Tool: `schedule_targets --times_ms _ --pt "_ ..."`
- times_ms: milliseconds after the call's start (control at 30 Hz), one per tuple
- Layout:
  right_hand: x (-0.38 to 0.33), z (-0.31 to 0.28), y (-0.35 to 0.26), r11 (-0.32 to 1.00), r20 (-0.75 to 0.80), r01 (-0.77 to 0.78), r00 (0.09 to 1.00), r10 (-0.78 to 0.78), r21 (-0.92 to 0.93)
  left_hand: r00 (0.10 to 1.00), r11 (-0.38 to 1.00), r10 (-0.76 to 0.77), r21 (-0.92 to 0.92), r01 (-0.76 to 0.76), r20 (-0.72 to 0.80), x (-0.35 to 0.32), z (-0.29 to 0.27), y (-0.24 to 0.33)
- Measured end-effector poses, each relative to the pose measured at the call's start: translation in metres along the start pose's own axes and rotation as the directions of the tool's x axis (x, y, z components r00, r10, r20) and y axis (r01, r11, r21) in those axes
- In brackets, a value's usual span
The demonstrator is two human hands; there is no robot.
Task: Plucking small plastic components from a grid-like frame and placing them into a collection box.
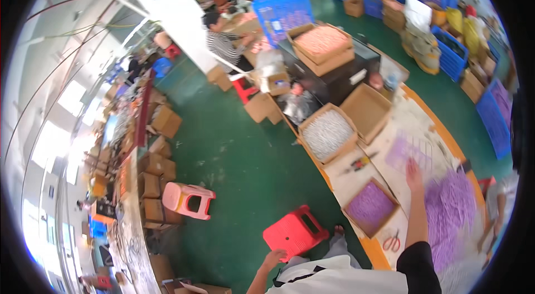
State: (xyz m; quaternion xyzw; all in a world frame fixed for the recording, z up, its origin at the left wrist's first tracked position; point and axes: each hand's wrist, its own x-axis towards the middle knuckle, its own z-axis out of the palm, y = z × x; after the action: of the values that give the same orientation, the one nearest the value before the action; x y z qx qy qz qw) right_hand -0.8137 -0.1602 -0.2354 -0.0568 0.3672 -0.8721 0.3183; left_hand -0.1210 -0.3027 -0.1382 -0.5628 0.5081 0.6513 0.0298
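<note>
My left hand [274, 259] rests its fingers on the near edge of a red plastic stool [295, 232] standing on the green floor beside my leg. My right hand [414, 172] is stretched out over the worktable [356, 180], flat on a pale purple plastic sheet [411, 152] next to a big heap of purple strips [452, 210]. Its fingers look spread and hold nothing that I can see. A cardboard box of purple pieces [370, 207] sits just left of my right forearm.
A box of white pieces [327, 135] and an empty cardboard box [366, 111] stand farther along the table. Red-handled scissors [392, 243] lie near the table's edge. A pink stool [188, 199] stands on the floor. A seated person in stripes [223, 43] works behind; blue crates line the back.
</note>
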Motion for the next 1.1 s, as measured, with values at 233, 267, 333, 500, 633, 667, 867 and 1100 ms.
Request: schedule_targets --times_ms 233,267,333,500,633,667,867,1100 --pt "-0.056 0.016 0.024 0.608 -0.232 -0.130 0.969 -0.091 -0.783 0.937 0.932 -0.323 0.219 0.290 0.133 -0.006 -0.042 -0.114" --pt "-0.078 0.029 0.014 0.515 -0.210 -0.122 0.971 -0.116 -0.849 0.932 0.915 -0.342 0.270 0.302 0.117 -0.004 -0.044 -0.114" --pt "-0.133 0.092 -0.021 0.161 0.043 0.090 0.961 -0.275 -0.983 0.933 0.892 -0.348 0.340 0.299 0.093 -0.002 -0.047 -0.111" --pt "-0.203 0.208 -0.148 -0.570 0.451 0.127 0.757 -0.473 -0.812 0.969 0.901 -0.240 0.386 0.198 0.062 0.043 -0.028 -0.078" --pt "-0.206 0.176 -0.213 -0.602 0.287 -0.389 0.619 -0.732 -0.697 0.988 0.906 -0.114 0.419 0.059 0.107 0.098 0.001 -0.015" --pt "-0.209 0.159 -0.219 -0.585 0.238 -0.495 0.597 -0.766 -0.643 0.989 0.904 -0.088 0.427 0.030 0.116 0.107 0.005 -0.004" --pt "-0.238 0.122 -0.222 -0.296 -0.368 -0.590 0.747 -0.554 -0.751 0.983 0.883 0.004 0.461 -0.090 0.185 0.130 0.011 0.029" --pt "-0.245 0.107 -0.216 -0.343 -0.180 -0.431 0.802 -0.569 -0.834 0.980 0.844 -0.002 0.526 -0.106 0.201 0.134 0.015 0.023"
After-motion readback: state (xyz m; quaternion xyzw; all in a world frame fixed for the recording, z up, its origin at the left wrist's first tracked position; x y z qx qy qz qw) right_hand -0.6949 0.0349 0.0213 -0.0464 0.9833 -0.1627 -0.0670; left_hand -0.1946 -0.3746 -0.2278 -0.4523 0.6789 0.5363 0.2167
